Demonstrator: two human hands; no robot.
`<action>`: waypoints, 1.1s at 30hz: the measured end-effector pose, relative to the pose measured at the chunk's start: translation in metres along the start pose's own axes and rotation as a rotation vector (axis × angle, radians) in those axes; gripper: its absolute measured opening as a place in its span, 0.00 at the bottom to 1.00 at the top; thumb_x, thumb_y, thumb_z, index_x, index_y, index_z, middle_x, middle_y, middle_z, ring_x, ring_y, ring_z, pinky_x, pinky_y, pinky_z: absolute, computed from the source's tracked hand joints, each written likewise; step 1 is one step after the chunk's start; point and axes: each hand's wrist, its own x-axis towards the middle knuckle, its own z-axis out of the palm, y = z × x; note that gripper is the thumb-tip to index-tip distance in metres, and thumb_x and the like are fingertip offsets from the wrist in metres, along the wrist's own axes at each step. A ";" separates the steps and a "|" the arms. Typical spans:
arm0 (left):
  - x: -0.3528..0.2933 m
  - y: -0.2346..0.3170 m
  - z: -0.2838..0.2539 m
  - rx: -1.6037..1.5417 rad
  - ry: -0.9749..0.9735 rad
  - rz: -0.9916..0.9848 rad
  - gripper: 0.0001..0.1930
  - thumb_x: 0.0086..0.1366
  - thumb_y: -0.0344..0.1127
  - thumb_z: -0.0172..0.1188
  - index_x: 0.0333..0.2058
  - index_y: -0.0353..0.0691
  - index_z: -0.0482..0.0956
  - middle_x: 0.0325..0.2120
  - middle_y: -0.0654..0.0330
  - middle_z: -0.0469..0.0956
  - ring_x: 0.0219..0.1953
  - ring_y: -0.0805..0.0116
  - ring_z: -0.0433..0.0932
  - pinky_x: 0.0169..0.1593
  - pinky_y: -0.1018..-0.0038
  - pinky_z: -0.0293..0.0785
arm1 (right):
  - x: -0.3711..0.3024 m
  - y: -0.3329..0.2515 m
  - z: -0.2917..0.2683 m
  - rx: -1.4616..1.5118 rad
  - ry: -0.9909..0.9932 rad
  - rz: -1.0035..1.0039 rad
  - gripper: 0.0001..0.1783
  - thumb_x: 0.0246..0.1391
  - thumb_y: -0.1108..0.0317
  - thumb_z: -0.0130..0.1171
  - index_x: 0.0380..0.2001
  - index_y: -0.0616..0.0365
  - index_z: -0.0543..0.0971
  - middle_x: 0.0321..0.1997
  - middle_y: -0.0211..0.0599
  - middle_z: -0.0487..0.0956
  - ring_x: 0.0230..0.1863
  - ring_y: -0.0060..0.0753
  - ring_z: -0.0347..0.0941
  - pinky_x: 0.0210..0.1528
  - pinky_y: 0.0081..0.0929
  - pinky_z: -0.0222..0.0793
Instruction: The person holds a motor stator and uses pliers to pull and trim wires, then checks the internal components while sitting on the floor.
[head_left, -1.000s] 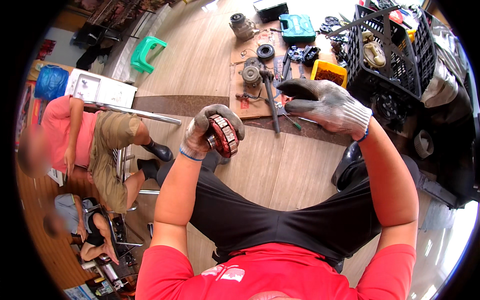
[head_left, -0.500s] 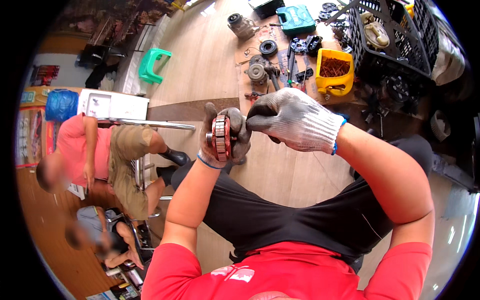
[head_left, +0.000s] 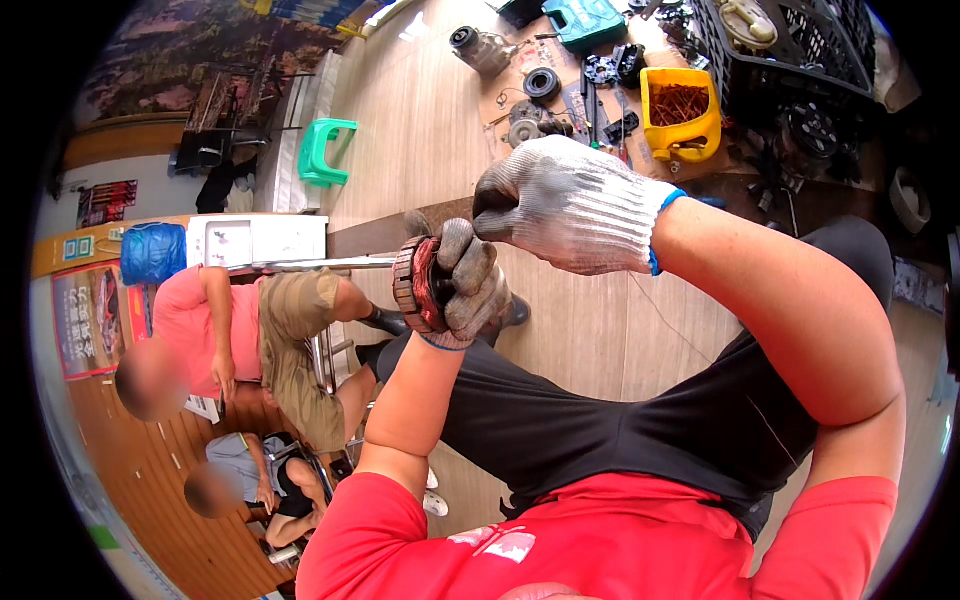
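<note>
My left hand (head_left: 468, 285), in a grey-coated work glove, is closed around a wound motor core (head_left: 418, 285). The core is a ring with metal pole pieces around its outside and reddish copper windings within. It is tilted, its rim turned to the left. My right hand (head_left: 560, 205), in a white and grey glove with a blue cuff, is just above and right of it. Its fingers are pinched together near the left fingertips; what they hold, if anything, is hidden. A thin pale strand (head_left: 665, 320) trails below the right glove across the floor and my leg.
Ahead stand a yellow container (head_left: 683, 112) of copper-coloured pieces, a teal case (head_left: 585, 22), metal motor housings (head_left: 483, 50), a black ring (head_left: 542, 84) and a black crate (head_left: 800, 60). A green stool (head_left: 325, 152) is at left, with two seated people (head_left: 215, 330) nearer.
The motor core has turned in my left hand, showing more of its ringed face, and shifted slightly left. My right hand has moved a little left and up. The whole view has shifted.
</note>
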 end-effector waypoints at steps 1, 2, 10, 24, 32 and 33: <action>-0.001 0.000 -0.001 0.011 0.005 0.006 0.32 0.72 0.65 0.41 0.31 0.38 0.71 0.24 0.49 0.75 0.12 0.63 0.74 0.12 0.71 0.69 | 0.000 -0.003 -0.003 0.049 -0.013 0.049 0.09 0.58 0.66 0.58 0.31 0.59 0.81 0.25 0.48 0.79 0.27 0.49 0.76 0.31 0.35 0.72; -0.002 0.001 -0.003 0.048 0.008 0.018 0.32 0.72 0.67 0.41 0.31 0.38 0.70 0.24 0.49 0.74 0.12 0.63 0.73 0.12 0.72 0.68 | 0.000 -0.007 -0.007 0.097 -0.028 0.097 0.09 0.58 0.66 0.58 0.31 0.60 0.81 0.24 0.48 0.79 0.27 0.49 0.76 0.31 0.36 0.72; -0.014 0.012 -0.002 0.739 0.415 0.045 0.35 0.66 0.71 0.47 0.36 0.37 0.73 0.25 0.54 0.72 0.24 0.61 0.72 0.23 0.70 0.68 | -0.007 -0.004 -0.014 -0.008 -0.156 0.420 0.12 0.45 0.74 0.56 0.35 0.58 0.83 0.32 0.56 0.82 0.38 0.60 0.80 0.40 0.45 0.77; -0.017 0.019 -0.018 1.165 0.879 -0.096 0.32 0.67 0.66 0.54 0.39 0.37 0.78 0.32 0.60 0.81 0.31 0.74 0.81 0.36 0.74 0.82 | -0.025 0.011 -0.011 0.038 -0.035 0.478 0.22 0.57 0.53 0.62 0.50 0.53 0.81 0.43 0.49 0.82 0.45 0.52 0.80 0.46 0.42 0.75; 0.001 0.014 0.003 1.250 1.036 -0.271 0.35 0.67 0.71 0.47 0.41 0.40 0.78 0.28 0.63 0.81 0.27 0.75 0.80 0.30 0.73 0.79 | -0.019 -0.011 0.007 -0.062 -0.218 0.262 0.46 0.44 0.54 0.74 0.64 0.58 0.67 0.64 0.51 0.70 0.63 0.54 0.68 0.62 0.43 0.68; 0.000 0.013 -0.001 1.247 1.035 -0.271 0.35 0.68 0.71 0.45 0.41 0.40 0.78 0.27 0.62 0.79 0.28 0.74 0.76 0.30 0.72 0.76 | -0.020 -0.012 0.013 -0.112 -0.198 0.226 0.48 0.42 0.54 0.75 0.65 0.60 0.65 0.65 0.52 0.69 0.64 0.55 0.67 0.64 0.43 0.67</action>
